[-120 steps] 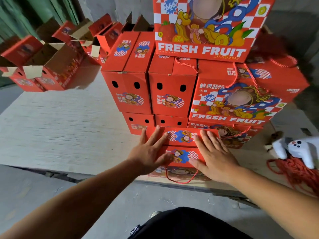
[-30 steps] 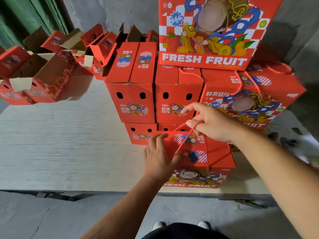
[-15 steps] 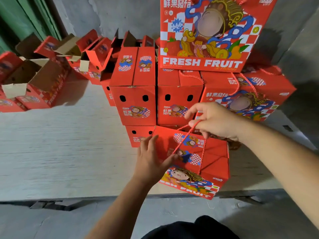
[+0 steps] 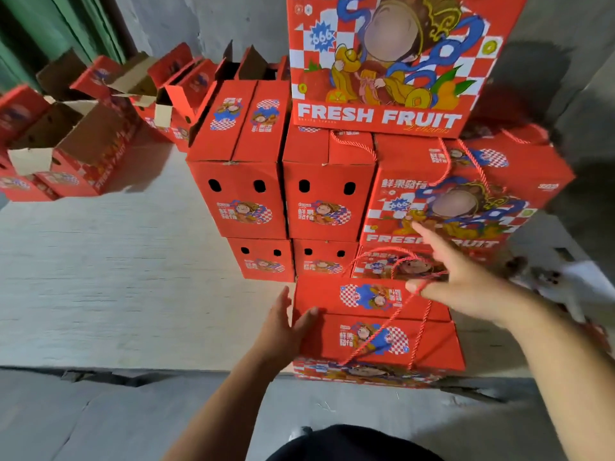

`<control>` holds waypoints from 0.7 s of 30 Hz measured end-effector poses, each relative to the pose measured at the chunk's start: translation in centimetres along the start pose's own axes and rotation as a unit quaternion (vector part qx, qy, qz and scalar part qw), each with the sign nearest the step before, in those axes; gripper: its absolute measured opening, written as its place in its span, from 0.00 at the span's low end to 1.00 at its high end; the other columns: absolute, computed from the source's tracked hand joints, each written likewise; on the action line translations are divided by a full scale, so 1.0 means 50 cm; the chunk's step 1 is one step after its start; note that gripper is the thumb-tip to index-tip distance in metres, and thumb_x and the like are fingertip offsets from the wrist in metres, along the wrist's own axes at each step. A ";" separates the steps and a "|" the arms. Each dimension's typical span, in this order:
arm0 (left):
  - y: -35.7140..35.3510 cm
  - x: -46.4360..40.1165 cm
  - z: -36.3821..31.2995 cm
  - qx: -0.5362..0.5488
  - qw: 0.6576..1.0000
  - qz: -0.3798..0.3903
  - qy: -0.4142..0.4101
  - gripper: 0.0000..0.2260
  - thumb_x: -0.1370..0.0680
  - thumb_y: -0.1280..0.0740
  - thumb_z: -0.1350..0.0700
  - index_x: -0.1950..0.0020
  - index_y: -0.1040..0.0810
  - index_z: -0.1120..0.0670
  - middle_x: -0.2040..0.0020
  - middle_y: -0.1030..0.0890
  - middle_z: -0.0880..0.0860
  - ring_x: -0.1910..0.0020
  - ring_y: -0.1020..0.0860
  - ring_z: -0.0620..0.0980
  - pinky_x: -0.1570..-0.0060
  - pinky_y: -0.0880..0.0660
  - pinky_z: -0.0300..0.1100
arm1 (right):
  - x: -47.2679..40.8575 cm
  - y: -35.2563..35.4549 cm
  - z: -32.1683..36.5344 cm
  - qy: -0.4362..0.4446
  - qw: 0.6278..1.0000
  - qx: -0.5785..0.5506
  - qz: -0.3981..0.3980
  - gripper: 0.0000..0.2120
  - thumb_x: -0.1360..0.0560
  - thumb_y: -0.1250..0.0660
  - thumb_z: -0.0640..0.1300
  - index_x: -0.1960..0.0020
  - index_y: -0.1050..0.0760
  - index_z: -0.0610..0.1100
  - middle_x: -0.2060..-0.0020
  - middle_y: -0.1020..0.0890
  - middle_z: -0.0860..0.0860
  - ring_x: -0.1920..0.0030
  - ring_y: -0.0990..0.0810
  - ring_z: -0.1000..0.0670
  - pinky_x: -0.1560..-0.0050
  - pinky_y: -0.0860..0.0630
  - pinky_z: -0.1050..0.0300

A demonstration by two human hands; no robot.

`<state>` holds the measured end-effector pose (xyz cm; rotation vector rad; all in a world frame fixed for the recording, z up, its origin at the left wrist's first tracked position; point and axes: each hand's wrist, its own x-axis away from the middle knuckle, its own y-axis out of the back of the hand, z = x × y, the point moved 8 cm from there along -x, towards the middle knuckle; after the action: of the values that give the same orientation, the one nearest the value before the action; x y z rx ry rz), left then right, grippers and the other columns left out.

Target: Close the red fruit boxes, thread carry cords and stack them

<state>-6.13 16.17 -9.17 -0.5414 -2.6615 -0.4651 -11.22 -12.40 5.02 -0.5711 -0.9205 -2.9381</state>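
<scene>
closed box (image 4: pixel 376 331) sits at the surface (image 4: pixel 116 277) edge, before the stack (image 4: pixel 299 194). left hand (image 4: pixel 283 331) rests flat on its left side, fingers straight. right hand (image 4: pixel 466 281), fingers spread, has the cord (image 4: pixel 392 319) hooked over one finger.

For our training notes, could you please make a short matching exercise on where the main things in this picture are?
Things:
1. left hand
2. right hand
3. open boxes
4. big FRESH FRUIT box

Places or states:
A. on top of the stack
B. far left, flaps up
C. on the near box's left side
D. carry cord over its fingers

Pairs: 1-C, 2-D, 3-B, 4-A
</scene>
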 end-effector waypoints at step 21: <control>0.035 0.007 0.045 0.288 0.954 -0.045 0.073 0.18 0.15 0.37 0.43 0.26 0.27 0.44 0.34 0.16 0.52 0.36 0.17 0.55 0.48 0.16 0.48 | -0.116 -0.143 -0.160 -0.095 0.957 -0.271 -0.053 0.19 0.18 0.32 0.43 0.32 0.31 0.58 0.37 0.19 0.52 0.39 0.21 0.48 0.34 0.25 0.42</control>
<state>-6.33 18.69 -10.57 -0.1950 -2.5126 0.2455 -9.34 -11.49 -7.00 -0.8518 -0.1279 -3.2754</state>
